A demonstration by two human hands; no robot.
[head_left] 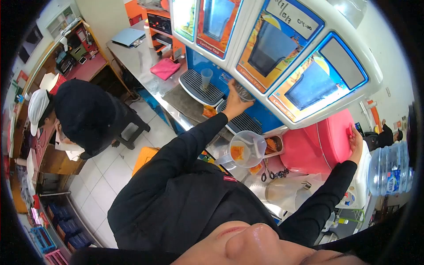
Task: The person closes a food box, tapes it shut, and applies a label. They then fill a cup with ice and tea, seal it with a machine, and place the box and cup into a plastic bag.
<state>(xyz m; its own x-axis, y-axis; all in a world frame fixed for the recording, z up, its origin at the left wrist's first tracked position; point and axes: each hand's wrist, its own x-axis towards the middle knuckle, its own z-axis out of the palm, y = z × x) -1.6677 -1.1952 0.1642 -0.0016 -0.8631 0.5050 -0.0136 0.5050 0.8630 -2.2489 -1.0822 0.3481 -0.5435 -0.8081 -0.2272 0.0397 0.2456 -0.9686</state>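
Observation:
My left hand (237, 102) is closed around a clear plastic cup (243, 93) under the drink dispenser (229, 66), above its drip tray. Another clear cup (206, 78) stands on the left drip tray (201, 87). My right hand (354, 142) grips the edge of a large red container (304, 143) on the counter. Between my arms stands a clear measuring jug (249, 143), with something orange visible through it. Scissors (265, 171) lie near it, beside a small metal tray (272, 145) of orange packets. A larger clear pitcher (287, 191) is closer to my right arm.
A person in a black cap (84, 108) is close by on the left, near a black stool (132, 131). A pink cloth (165, 68) and a laptop (128, 37) lie on the metal counter (132, 57). A large water bottle (388, 170) stands at the far right.

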